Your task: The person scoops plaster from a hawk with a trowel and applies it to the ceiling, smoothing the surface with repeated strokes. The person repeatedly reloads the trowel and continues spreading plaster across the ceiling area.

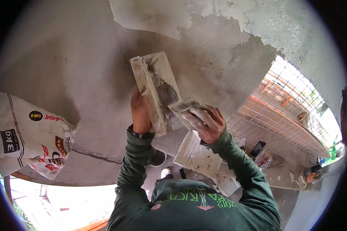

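Gripping a smeared board [164, 79], the left hand [141, 113] holds it before the grey wall [88, 57]; I see the right hand [209, 126] clutching a trowel [183, 106] over the board, but cannot tell whether they touch.

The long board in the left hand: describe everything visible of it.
The long board is roughly rectangular and pale, smeared with dark patches, with a raised strip along its left side. Its material is unclear. It slants, far end leftward, before the grey wall. The left hand grips its left side; the flat tool in the right hand overlaps its lower right in view.
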Motion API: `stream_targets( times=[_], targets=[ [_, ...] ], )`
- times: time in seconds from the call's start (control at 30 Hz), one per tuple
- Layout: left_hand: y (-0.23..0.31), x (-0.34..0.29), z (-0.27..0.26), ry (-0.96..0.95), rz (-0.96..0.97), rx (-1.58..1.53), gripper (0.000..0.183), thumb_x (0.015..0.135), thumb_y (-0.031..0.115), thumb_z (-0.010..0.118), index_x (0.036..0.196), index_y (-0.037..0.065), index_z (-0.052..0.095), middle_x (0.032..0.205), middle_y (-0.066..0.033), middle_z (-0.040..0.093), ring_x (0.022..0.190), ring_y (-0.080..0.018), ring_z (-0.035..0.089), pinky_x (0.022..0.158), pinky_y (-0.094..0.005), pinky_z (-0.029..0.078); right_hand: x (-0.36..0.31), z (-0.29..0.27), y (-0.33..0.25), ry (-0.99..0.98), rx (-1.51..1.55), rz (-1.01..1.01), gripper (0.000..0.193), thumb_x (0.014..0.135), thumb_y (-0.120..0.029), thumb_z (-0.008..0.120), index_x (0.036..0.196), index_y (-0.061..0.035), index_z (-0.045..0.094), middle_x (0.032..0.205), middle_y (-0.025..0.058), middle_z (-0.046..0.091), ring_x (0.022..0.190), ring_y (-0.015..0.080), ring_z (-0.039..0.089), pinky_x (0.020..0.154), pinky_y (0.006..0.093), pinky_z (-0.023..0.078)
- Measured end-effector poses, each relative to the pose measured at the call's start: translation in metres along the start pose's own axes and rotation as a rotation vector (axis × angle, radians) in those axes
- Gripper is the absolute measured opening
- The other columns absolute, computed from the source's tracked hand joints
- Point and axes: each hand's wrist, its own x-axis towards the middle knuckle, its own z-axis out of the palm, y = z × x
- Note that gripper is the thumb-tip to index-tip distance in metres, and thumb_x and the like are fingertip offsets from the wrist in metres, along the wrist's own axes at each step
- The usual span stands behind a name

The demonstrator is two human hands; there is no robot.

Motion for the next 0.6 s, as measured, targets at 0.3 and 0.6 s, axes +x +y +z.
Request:
stream_targets(
  times=[0.3,0.6],
  targets=[
    [0.03,-0.053,-0.023,-0.052,0.103,0.199,0.034,0.104,0.013,0.048,0.134,-0.004,0.05,0.12,-0.0075,0.061,0.11,-0.0125,0.053,0.098,-0.0266,0.039,0.104,0.04,0.018,0.261,-0.068,-0.019,0.037,0.074,-0.005,0.065,0.109,-0.01,0.071,0.109,0.0083,0.067,0.093,0.028,0.065,0.077,0.0395,0.054],
    [-0.028,-0.024,-0.066,-0.014,-0.009,-0.241,0.054,0.104,0.022,0.048,0.151,-0.001,0.031,0.139,-0.0093,0.05,0.121,-0.0202,0.054,0.105,-0.0335,0.044,0.1,0.11,0.059,-0.012,1.534,0.973,0.027,0.09,-0.016,0.068,0.114,-0.0029,0.068,0.103,0.0066,0.071,0.094,0.0189,0.066,0.077,0.0332,0.053]
  ],
)
